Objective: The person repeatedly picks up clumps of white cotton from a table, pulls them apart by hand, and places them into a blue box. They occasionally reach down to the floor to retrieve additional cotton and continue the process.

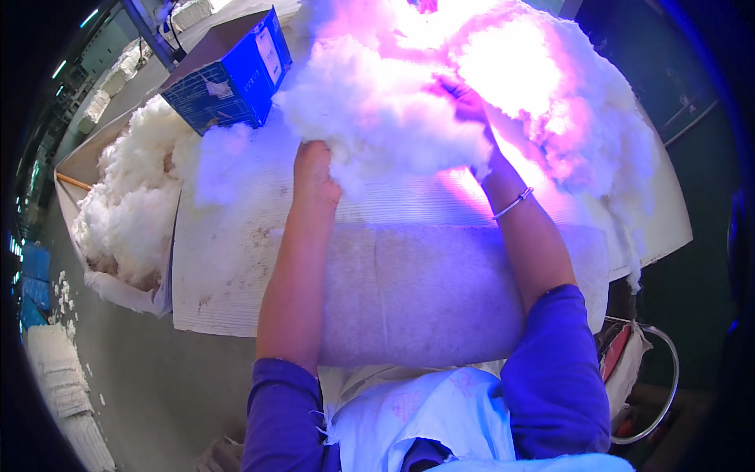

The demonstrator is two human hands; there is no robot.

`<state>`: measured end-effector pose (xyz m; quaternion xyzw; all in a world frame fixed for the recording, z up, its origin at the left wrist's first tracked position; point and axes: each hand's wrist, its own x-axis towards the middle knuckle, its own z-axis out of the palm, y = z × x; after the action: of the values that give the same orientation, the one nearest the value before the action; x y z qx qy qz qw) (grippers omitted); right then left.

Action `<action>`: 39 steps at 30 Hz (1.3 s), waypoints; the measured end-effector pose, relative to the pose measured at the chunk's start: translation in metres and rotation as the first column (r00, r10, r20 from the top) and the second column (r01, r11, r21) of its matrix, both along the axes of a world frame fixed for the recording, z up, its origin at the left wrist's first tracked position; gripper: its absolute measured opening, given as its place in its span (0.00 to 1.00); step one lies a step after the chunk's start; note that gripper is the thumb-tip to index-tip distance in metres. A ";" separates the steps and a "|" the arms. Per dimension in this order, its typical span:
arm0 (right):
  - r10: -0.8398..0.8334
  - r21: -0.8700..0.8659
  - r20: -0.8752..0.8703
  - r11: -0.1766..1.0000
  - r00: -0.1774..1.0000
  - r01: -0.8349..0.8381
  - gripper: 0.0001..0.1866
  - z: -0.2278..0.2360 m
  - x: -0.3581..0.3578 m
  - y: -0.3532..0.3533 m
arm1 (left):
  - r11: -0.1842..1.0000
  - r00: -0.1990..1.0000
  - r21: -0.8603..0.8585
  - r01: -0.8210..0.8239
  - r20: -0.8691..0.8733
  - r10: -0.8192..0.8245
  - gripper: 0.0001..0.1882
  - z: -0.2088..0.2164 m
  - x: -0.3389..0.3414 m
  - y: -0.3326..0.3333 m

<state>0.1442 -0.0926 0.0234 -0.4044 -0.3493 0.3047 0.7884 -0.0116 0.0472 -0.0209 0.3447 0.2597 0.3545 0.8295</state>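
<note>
A large loose clump of white cotton fibre (377,110) is held between my two hands over a pale board-topped table (228,259). My left hand (316,171) is closed on the clump's left side, its fingertips buried in the fluff. On the opposite side, my right hand (474,118) grips the cotton, partly washed out by a violet-white glare. A bracelet (513,203) circles my right wrist. Beyond and to the right lies a bigger heap of cotton (582,118), its middle lost in the bright light.
An open blue carton (236,79) stands at the far left of the table. Left of the board, a cloth-lined bin (126,295) holds more cotton. A greyish pad (425,291) covers the near edge. White stacked bundles (63,377) sit lower left; a curved metal hoop (672,377) is lower right.
</note>
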 end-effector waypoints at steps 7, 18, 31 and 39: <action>0.020 -0.036 -0.078 0.999 0.997 -0.022 0.12 -0.015 0.033 -0.044 | 0.981 0.986 -0.157 -0.116 0.104 0.133 0.21 -0.003 -0.016 0.031; 0.111 -0.252 0.044 0.963 0.993 -0.097 0.14 -0.031 0.007 -0.026 | 0.995 0.953 0.007 0.101 0.286 -0.099 0.20 -0.024 -0.025 0.015; 0.075 0.025 -0.221 0.997 0.972 -0.071 0.16 -0.032 0.039 -0.024 | 1.000 0.987 -0.012 0.011 0.163 -0.009 0.20 -0.018 -0.033 0.022; 0.043 -0.146 -0.082 0.988 0.996 -0.054 0.18 -0.028 0.017 -0.017 | 0.994 0.984 0.049 0.097 0.145 -0.104 0.20 -0.011 -0.018 0.005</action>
<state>0.1609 -0.1094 -0.0041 -0.4409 -0.3044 0.3646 0.7616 -0.0297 0.0520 -0.0320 0.3475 0.1724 0.3421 0.8559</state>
